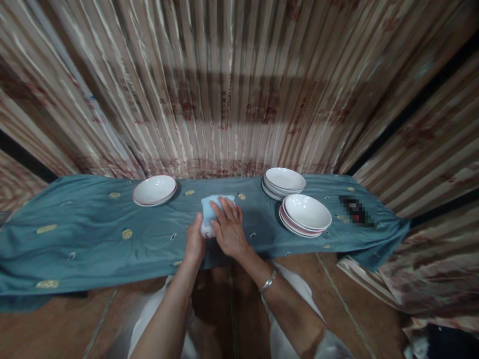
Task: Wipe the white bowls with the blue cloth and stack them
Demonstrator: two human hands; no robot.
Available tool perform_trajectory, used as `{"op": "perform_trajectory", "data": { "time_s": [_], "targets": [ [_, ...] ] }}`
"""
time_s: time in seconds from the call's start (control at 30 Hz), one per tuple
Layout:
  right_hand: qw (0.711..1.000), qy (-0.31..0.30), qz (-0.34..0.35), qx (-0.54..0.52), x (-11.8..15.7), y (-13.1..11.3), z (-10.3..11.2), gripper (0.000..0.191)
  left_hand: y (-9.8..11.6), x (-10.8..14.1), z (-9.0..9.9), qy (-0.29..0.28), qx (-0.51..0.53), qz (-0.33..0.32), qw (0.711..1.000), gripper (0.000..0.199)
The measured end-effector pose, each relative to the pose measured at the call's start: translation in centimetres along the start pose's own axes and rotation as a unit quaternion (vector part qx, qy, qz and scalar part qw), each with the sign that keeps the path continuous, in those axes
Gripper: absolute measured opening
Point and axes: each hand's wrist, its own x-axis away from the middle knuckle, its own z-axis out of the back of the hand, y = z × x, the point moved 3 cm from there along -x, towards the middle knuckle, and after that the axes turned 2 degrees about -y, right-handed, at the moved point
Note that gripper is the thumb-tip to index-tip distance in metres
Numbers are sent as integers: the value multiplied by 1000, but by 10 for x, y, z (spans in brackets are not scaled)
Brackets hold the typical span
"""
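Propped against its left edge, the left hand (pixel 195 238) steadies a light-blue cloth bundle (pixel 207 207), thumb up and fingers mostly hidden; over its top lies the right hand (pixel 230 228), fingers slightly parted, though I cannot tell whether it pinches or only presses. Bundle and hands are mid-table, towards the near side, between a red-rimmed dish (pixel 154 191) at far left and two dish stacks at right, one far (pixel 285 180), one near (pixel 307 213).

If the hold slackened, I'd expect the bundle to slip towards the near edge and perhaps the tiled floor (pixel 213 294). That green tablecloth (pixel 93 239) looks rumpled; a tug on it might shift the stacks, and a sweep to the right could knock the near one.

Reddish printing marks the curtain (pixel 209 94), too blurred to read. I can make out no brand on the dishes.
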Motion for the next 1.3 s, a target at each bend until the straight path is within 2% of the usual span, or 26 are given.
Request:
{"op": "perform_trajectory", "data": {
  "time_s": [0.1,0.37,0.57,0.67,0.9,1.1,1.3],
  "targets": [
    [999,15,-23,-29,-4,9,-1,46,1,0,0,17,-33,-27,999,40],
    [991,39,-86,-95,-9,32,-13,48,1,2,-4,23,-57,-9,998,47],
    [999,26,-3,-35,-4,12,-4,49,3,2,0,18,-57,-27,998,40],
    [999,22,6,-35,-4,10,-1,48,3,1,1,16,-52,-35,998,38],
    [984,50,-72,-154,-13,37,-12,48,1,1,-1,14,-67,-11,998,47],
    [958,67,-121,-253,-17,54,-25,51,1,3,-1,18,-69,-4,997,49],
    [921,62,-204,-325,-17,72,-44,54,3,4,-2,34,-55,-1,998,52]
  ]
}}
